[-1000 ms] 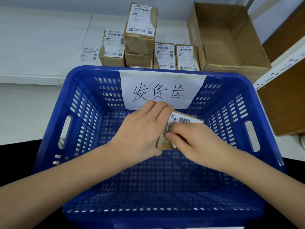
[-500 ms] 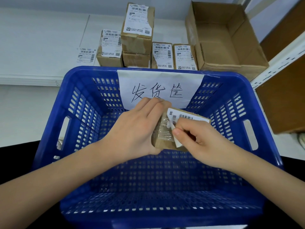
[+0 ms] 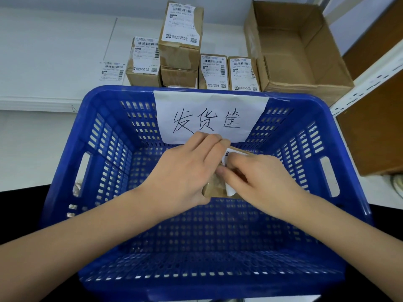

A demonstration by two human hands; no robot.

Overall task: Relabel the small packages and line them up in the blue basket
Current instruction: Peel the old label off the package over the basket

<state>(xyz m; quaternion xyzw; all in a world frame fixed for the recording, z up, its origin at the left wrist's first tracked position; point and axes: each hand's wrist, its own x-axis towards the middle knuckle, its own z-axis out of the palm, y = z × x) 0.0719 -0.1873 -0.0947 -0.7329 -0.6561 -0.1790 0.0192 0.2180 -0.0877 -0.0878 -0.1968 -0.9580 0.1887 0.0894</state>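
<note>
Brown cardboard package (image 3: 214, 188) held above the floor of the blue basket (image 3: 102, 149), near the far wall and just below the paper sign (image 3: 209, 118). Left hand (image 3: 185, 171) wrapped around the package's left side, fingers curled over its top edge. Right hand (image 3: 259, 182) laid over the white label (image 3: 229, 189), fingers pinching or pressing the label's edge; exact contact hidden under the hand. Step in hand judged as working the label on the package's upper face; whether peeling or pressing, cannot tell.

For a clean result: brace the package firmly with the left hand to stop rotation. Work the label from one edge across, low and flat, avoiding creases and tears. Keep the barcode unwrinkled. Set the package against the far wall afterwards to start a straight row. Remaining packages (image 3: 181, 35) stacked on the tabletop (image 3: 54, 51) beyond the basket, beside an open carton (image 3: 294, 51) and a loose label sheet (image 3: 112, 71).
</note>
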